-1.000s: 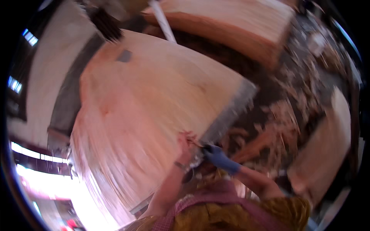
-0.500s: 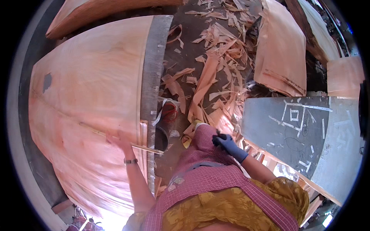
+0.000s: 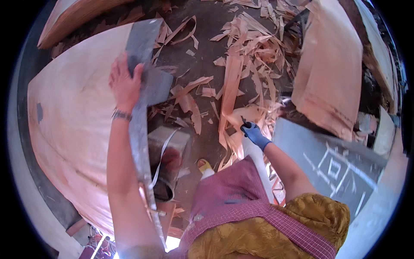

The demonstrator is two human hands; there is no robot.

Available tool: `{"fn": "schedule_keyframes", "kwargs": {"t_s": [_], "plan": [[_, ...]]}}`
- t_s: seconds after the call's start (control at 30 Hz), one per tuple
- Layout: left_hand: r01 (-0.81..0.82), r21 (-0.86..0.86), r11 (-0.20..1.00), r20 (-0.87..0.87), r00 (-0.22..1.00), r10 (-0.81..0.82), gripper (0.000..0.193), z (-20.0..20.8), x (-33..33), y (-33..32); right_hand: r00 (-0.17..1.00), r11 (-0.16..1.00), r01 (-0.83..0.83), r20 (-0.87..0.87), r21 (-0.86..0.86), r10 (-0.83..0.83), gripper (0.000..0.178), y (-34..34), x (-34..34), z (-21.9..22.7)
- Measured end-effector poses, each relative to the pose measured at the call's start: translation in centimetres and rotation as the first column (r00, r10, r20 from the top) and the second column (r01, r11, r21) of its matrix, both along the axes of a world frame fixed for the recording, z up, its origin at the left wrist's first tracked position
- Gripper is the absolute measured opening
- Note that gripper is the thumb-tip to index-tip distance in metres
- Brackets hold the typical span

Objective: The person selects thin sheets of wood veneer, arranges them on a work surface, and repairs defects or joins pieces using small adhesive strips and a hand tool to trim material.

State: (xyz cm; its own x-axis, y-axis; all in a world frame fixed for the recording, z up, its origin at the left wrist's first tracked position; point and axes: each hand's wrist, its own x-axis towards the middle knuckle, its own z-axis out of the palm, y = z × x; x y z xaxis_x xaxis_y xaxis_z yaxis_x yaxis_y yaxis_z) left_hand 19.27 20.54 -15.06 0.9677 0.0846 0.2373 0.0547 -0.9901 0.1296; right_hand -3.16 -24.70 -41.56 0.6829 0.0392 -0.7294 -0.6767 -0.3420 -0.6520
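A large stack of pale veneer sheets (image 3: 73, 108) covers the grey-edged table (image 3: 140, 125) on my left. My left hand (image 3: 125, 84), bare with a metal-band watch (image 3: 121, 115) at the wrist, reaches to the far part of the stack. Its fingers are spread by the sheet's right edge, next to a flat grey piece (image 3: 159, 86) that juts past the table. My right hand (image 3: 256, 135), in a blue glove, is closed around a small dark tool (image 3: 244, 122) whose kind is unclear. A thin stick (image 3: 90, 179) lies across the near part of the veneer, partly hidden by my left forearm.
Veneer scraps (image 3: 241, 47) litter the floor ahead. A grey box-like container (image 3: 170, 146) with a white strap stands beside the table. More veneer (image 3: 327, 69) is stacked at the far right, beyond a grey board with white tape marks (image 3: 340, 162).
My left hand has left the stick and moved away from me to the far edge of the veneer. My right hand has shifted forward with the dark tool. The view has shifted too.
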Motion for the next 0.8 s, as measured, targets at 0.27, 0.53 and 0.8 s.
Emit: {"fn": "schedule_keyframes", "kwargs": {"t_s": [0.27, 0.53, 0.8], "plan": [[-0.075, -0.115, 0.991, -0.099, 0.993, 0.064, 0.067, -1.4, 0.7, -1.2, 0.903, 0.806, -0.387, -0.006, -0.448, 0.430, 0.033, -3.4, 17.3, -27.7], [-0.344, -0.271, 0.899, -0.151, 0.938, 0.313, 0.087, -3.5, 2.8, -3.4, 0.984, 0.922, -0.079, -0.176, -0.379, 0.012, 0.028, -4.5, 29.5, -43.7], [-0.206, -0.167, 0.964, -0.164, 0.970, 0.179, 0.062, -1.5, 3.4, -3.0, 0.910, 0.940, -0.032, 0.379, -0.339, 0.167, 0.033, -3.2, 15.2, -29.9]]}}
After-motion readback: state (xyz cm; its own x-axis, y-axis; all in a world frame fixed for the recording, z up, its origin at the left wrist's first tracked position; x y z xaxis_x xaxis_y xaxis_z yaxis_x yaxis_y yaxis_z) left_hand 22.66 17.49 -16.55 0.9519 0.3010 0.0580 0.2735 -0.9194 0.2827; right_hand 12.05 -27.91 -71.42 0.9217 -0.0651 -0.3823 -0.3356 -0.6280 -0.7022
